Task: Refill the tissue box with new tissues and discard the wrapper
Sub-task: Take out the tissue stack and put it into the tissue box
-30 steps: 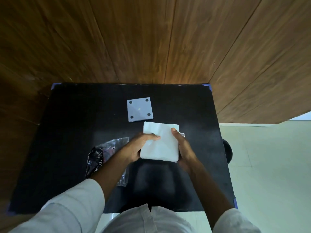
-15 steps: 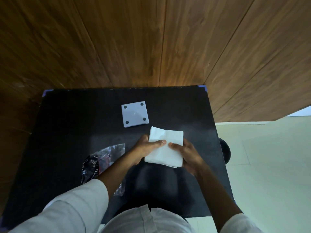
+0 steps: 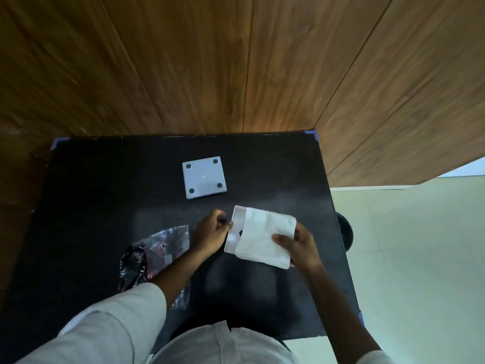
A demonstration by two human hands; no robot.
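A white stack of tissues [image 3: 262,236] lies partly inside a shallow white tissue box [image 3: 236,224] near the middle right of the black table [image 3: 105,206]. Only the box's left strip shows from under the stack. My left hand [image 3: 211,235] pinches the box's left edge. My right hand [image 3: 298,245] grips the stack's right side, thumb on top. A white square panel with four dark dots [image 3: 204,176] lies flat behind them. The crumpled clear and black wrapper [image 3: 154,254] lies on the table to the left, partly under my left forearm.
A wooden panel wall [image 3: 236,61] stands right behind the table. A round black object [image 3: 346,232] sits on the pale floor [image 3: 420,258] just past the table's right edge. My white sleeves fill the bottom of the view.
The tissue stack has shifted to the right, uncovering the box's left edge. My left hand came off the top of the stack and now holds that edge.
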